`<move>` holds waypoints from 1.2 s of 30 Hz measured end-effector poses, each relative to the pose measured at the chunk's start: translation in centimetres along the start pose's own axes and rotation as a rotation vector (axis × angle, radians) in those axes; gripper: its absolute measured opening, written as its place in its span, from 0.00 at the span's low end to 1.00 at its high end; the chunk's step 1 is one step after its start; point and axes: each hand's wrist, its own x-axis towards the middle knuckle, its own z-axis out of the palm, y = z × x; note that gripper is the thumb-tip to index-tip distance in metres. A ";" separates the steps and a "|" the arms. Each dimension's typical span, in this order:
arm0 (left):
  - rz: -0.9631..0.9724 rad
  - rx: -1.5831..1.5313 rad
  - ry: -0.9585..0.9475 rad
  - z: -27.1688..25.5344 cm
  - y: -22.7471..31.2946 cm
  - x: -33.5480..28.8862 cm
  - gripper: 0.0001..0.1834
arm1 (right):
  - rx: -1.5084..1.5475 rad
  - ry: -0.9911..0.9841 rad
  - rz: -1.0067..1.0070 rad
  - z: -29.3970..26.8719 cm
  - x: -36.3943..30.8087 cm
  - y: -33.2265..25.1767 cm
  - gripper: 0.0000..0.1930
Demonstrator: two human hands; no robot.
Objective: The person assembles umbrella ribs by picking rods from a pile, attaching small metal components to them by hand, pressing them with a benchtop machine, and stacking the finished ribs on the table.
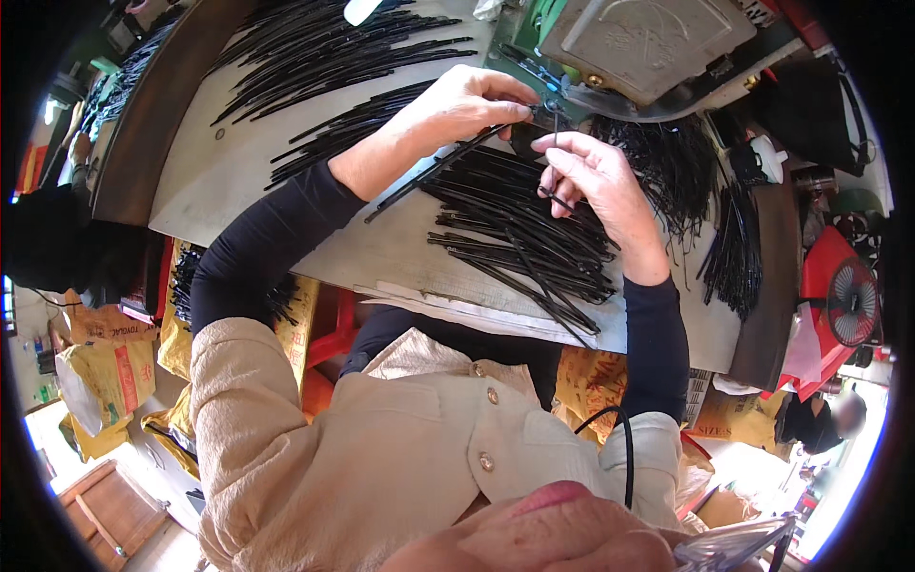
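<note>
Left hand: at the front of the machine [648,43], the left hand [477,100] has its fingers pinched narrow around the upper end of a long black strip [429,176].
Long strip: slants down toward the person's left, above the pale tabletop [219,181].
Right hand: the right hand [591,176] is just beside the left, fingers curled around a slim dark piece [557,197] (its full length cannot be told).
Near stock: a pile of black strips [519,234] lies below the hands.
Far stock: more strips [334,48] fan out at upper left.
Right side: thin dark strands [667,167] lie tangled beside the machine.
</note>
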 end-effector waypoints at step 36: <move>0.033 -0.254 0.101 1.5 0.0 1.7 0.13 | -0.069 0.063 -0.014 -0.4 0.2 -0.2 0.16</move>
